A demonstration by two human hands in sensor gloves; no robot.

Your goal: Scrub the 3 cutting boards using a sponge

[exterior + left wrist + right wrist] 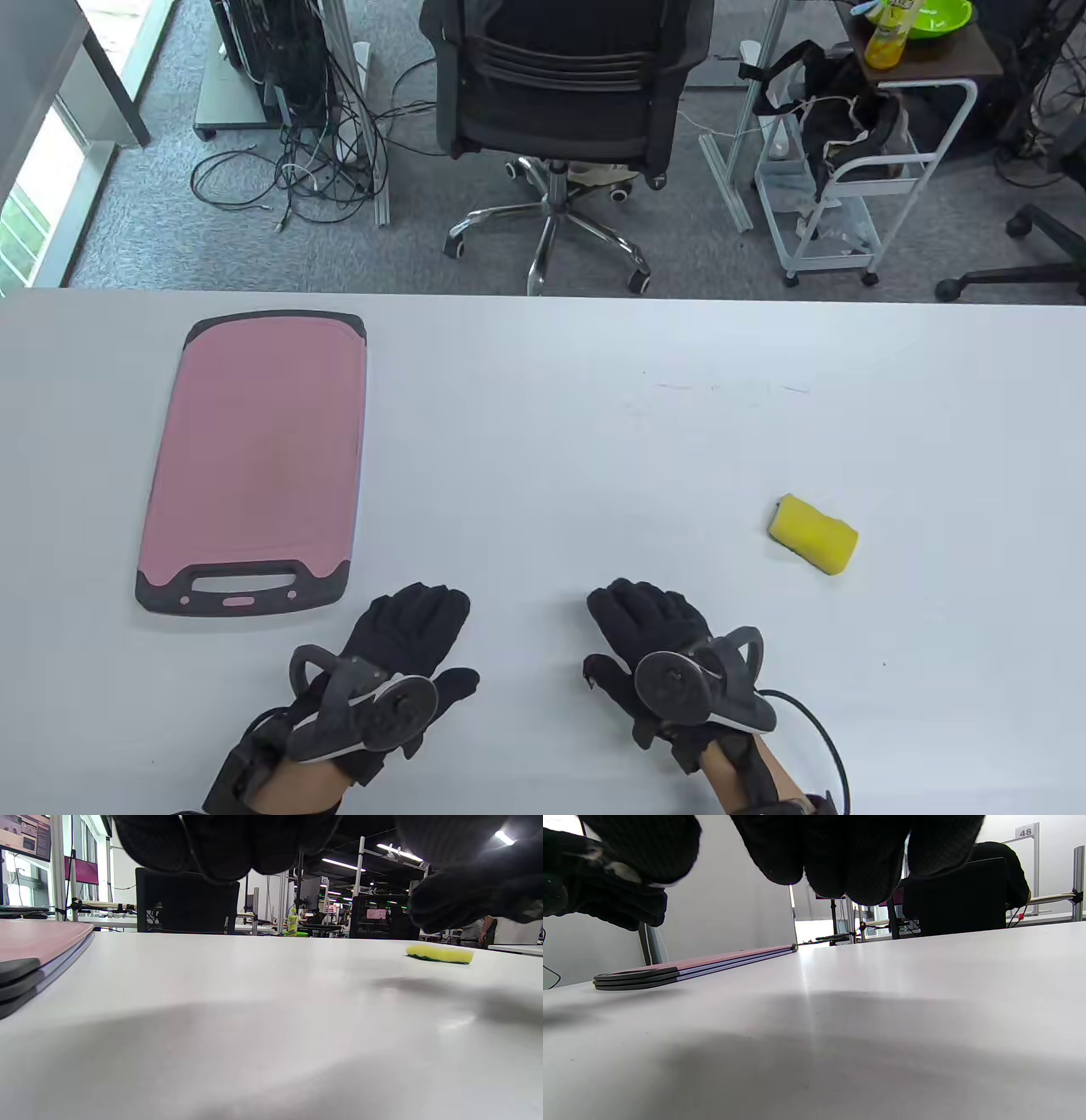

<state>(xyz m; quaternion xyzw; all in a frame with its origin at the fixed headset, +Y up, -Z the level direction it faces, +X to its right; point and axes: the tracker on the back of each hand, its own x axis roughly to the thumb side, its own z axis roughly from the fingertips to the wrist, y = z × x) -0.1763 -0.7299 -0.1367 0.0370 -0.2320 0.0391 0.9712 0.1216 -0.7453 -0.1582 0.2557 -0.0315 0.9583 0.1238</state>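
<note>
Nothing had been scrubbed; you were at the very start, with neither hand holding anything.

Well to the left of your left fingers and reaching away toward the far side lay the cutting boards (254, 463), a pink one on top with its dark handle end nearest you. The right wrist view showed layered edges under it, so I judged the three boards were stacked flat on the counter (577, 441); you would have to uncover the lower two before each could get its turn.

Your left hand (399, 654) rested palm down on the counter, its fingers (424, 607) straight, close together and touching only the surface. Just beside it, your right hand (657, 649) lay the same way, fingers (636, 603) relaxed and gripping nothing.

To the right of your right fingers and a little beyond them sat the yellow sponge (813, 534), alone on the counter and well apart from the boards. In the left wrist view its underside looked dark green.

The next move, as I read it, called for your right hand to reach out rightward, close on the sponge and carry it across to the pink board, while your left hand shifted left to steady the stack
</note>
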